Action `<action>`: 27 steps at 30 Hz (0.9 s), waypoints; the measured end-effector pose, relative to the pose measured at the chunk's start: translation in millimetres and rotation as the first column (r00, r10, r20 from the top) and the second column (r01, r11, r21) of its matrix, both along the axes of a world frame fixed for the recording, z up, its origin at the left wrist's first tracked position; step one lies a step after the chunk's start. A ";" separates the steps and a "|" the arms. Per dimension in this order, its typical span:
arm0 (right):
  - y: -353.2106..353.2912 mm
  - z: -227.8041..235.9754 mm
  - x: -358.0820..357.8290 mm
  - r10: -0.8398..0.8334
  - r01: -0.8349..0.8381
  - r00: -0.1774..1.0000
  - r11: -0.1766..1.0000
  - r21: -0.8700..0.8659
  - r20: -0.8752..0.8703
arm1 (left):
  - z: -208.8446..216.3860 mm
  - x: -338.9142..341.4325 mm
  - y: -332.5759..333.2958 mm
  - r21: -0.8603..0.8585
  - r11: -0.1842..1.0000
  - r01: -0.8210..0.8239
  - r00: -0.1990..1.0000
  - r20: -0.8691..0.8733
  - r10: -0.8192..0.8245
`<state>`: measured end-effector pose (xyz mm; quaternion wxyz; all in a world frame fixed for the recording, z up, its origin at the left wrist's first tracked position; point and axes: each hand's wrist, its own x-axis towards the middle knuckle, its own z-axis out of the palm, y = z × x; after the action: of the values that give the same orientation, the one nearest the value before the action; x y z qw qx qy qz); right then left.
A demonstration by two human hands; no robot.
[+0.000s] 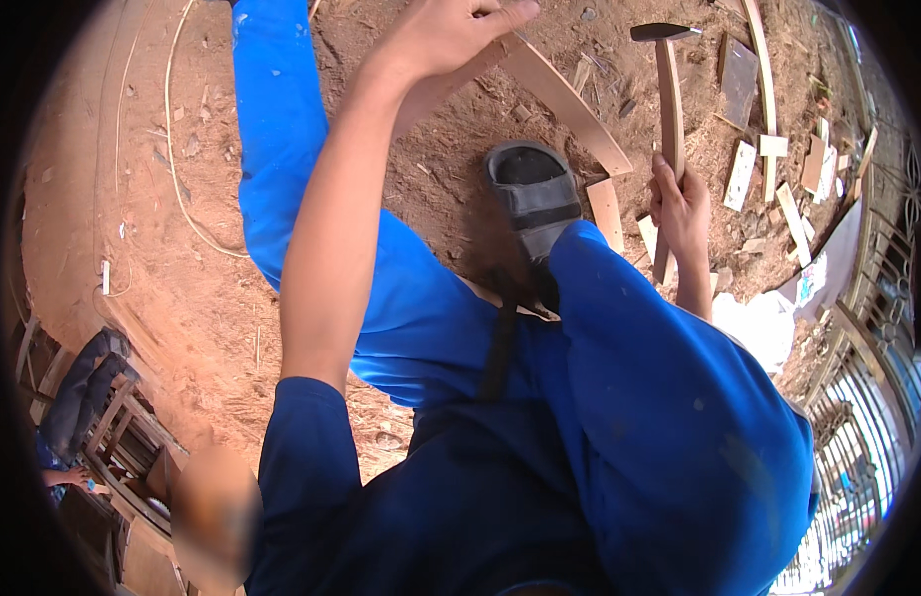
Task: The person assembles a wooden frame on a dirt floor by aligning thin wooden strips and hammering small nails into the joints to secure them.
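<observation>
My right hand [683,204] is closed round the wooden handle of a hammer [669,94]. The hammer stands raised, its dark metal head at the far end. At the top edge of the head view is my left hand [446,35], fingers curled together and partly cut off by the frame. What they pinch, if anything, cannot be made out. A flat wooden strip [570,104] runs from beside that hand toward my foot in a dark sandal [533,189]. Close to the sandal lies a shorter wood piece [606,214].
Wood offcuts [741,176] and a long thin batten [767,79] lie on the brown dirt at right. A pale cord [169,129] curves over the ground at left. Metal railings [858,447] stand at lower right. Another person's hand [76,478] shows beside wooden frames at lower left.
</observation>
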<state>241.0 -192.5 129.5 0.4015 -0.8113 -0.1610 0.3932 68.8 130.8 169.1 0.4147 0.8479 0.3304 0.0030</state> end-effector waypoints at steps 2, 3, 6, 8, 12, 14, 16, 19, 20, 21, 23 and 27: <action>-2.4 3.4 1.2 0.000 0.000 1.000 1.000 -0.020 -0.010 | -45.5 -0.4 7.1 -0.128 0.971 -0.200 0.976 0.063 0.209; -3.5 5.9 2.3 -0.001 0.001 1.000 1.000 -0.028 -0.013 | -64.1 -3.3 6.6 -0.194 0.937 -0.292 0.946 0.086 0.312; -7.7 5.7 -5.7 0.016 -0.017 1.000 0.998 -0.062 -0.009 | -89.3 -26.9 0.7 -0.288 0.876 -0.388 0.885 0.150 0.441; -8.7 -2.6 -8.1 0.071 -0.072 0.997 0.995 -0.067 -0.028 | -114.2 -47.6 -10.4 -0.114 0.911 -0.396 0.889 0.202 0.412; -5.3 -11.0 -11.1 0.111 -0.116 0.992 0.989 -0.089 -0.055 | -138.5 -66.5 -50.4 0.311 0.901 -0.304 0.947 0.199 0.251; 10.0 -5.5 -17.9 0.132 -0.139 0.986 0.988 -0.066 -0.104 | -154.9 -70.8 -64.5 0.402 0.869 -0.288 0.956 0.173 0.237; 27.3 4.9 -22.6 0.150 -0.153 0.976 0.988 -0.007 -0.159 | -153.4 -62.5 -75.9 0.588 0.778 -0.223 0.966 0.029 0.256; 48.5 10.2 -24.3 0.161 -0.141 0.962 0.984 0.107 -0.221 | -157.0 -64.7 -75.9 0.613 0.764 -0.199 0.963 -0.022 0.269; 56.3 13.1 -25.4 0.163 -0.137 0.964 0.982 0.132 -0.212 | -158.8 -69.2 -73.7 0.575 0.787 -0.222 0.966 0.019 0.259; 63.0 16.9 -26.0 0.155 -0.125 0.967 0.980 0.155 -0.201 | -158.0 -69.8 -72.0 0.533 0.812 -0.238 0.968 0.064 0.242; 75.4 15.7 -33.1 0.119 -0.086 0.974 0.981 0.174 -0.191 | -156.6 -69.8 -68.5 0.507 0.802 -0.318 0.948 0.173 0.266; 85.7 2.9 -61.6 0.095 -0.064 0.976 0.985 0.158 -0.195 | -161.8 -66.6 -64.8 0.423 0.789 -0.446 0.887 0.329 0.325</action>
<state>179.4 -106.8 132.5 0.4599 -0.7273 -0.1813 0.4761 2.2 66.0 7.3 0.2149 0.8315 0.4334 0.2731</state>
